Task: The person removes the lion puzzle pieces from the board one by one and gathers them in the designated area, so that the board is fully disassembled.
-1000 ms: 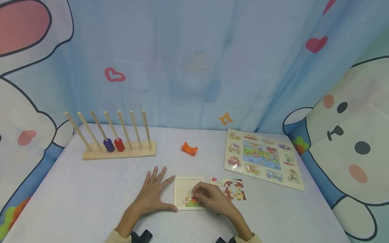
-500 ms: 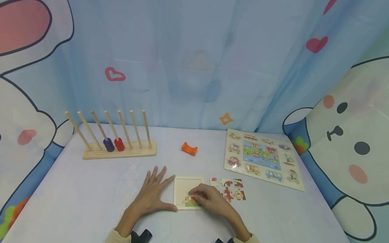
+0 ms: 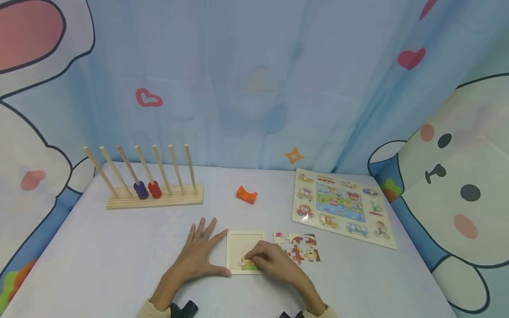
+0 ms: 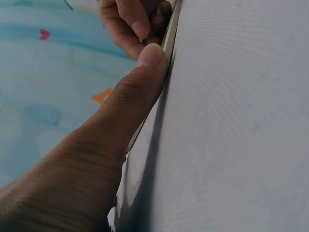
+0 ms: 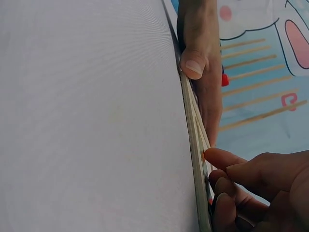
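My left hand (image 3: 197, 257) lies with fingers spread at the left of a square wooden puzzle tray (image 3: 234, 240). Its thumb (image 4: 148, 60) rests on the tray's near left corner. Over the tray, my right hand (image 3: 274, 260) has its thumb and index finger close together at a small puzzle piece (image 3: 249, 265) in the bottom row, pinching it. In the right wrist view, the index fingertip (image 5: 212, 155) touches the tray's inside and the other fingers are curled. The fingers hide much of the piece. Several loose puzzle pieces (image 3: 297, 252) lie right of the tray.
A wooden peg rack (image 3: 175, 201) with blue beads (image 3: 140, 190) and red beads (image 3: 154, 190) stands at the back left. An orange curved block (image 3: 246, 194) lies mid-table. At the right is a vehicle picture board (image 3: 342, 207). A blue curtain (image 3: 238, 110) hangs behind.
My right hand has shifted slightly left over the tray, its fingertips lower over the bottom row. The left hand has stayed where it was.
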The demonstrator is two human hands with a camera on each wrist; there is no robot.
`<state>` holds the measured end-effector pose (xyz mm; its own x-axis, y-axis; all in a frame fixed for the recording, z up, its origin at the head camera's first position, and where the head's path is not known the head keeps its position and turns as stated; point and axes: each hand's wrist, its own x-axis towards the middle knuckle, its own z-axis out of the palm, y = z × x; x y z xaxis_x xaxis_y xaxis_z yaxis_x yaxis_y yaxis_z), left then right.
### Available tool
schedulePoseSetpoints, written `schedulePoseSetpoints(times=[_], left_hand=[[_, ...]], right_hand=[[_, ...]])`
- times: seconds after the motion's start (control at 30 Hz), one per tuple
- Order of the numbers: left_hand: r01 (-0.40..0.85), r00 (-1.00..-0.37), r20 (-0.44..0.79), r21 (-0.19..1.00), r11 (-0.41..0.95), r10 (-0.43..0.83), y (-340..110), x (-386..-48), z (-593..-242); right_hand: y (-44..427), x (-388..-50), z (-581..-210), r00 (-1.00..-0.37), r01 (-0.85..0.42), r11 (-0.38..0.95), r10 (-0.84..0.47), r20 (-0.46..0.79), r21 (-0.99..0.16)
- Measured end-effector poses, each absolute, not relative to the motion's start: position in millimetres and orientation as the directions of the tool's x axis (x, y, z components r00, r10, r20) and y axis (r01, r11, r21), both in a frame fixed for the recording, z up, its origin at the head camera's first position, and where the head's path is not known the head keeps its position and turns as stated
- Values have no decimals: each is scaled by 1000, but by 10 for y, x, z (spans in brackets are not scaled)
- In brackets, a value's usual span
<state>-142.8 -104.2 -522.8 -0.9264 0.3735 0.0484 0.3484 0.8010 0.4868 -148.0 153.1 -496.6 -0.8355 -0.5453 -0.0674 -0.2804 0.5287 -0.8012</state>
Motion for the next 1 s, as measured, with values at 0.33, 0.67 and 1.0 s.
schedulePoseSetpoints(times=[0.33,0.67,1.0], left_hand=[[338,-931,46,488,805,363,-1043,-1422,-5211],[334,-932,41,484,809,361,-1036,-1432,-5228],[341,-930,47,484,806,365,-1035,-1434,-5232]], right_hand=[[1521,-1468,-4961,-831,-268,519,-551,-78,-811],[1527,-1473,-4992,-843,-258,513,-533,-68,-819],[1532,-1441,-4956,-840,-207,491,-532,-103,-847]])
